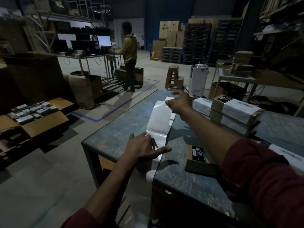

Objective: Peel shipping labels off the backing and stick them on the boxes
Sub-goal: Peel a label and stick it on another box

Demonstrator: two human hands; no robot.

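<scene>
A long white strip of label backing (158,120) runs across the worn blue-grey table (115,129) and hangs over its near edge. My left hand (144,148) lies flat on the strip's near part, fingers spread, pinning it down. My right hand (179,102) pinches the strip's far end and lifts it off the table. To the right stand stacked brown boxes (233,111) with white shipping labels wrapped over them. A flat box with a black label (199,153) lies near my right forearm.
A dark flat object (202,167) lies beside the flat box. On the floor at left sits an open carton (32,116) full of small labelled boxes. A person in a yellow hoodie (129,55) stands at a far desk with monitors. A stool (172,76) and pallets stand behind.
</scene>
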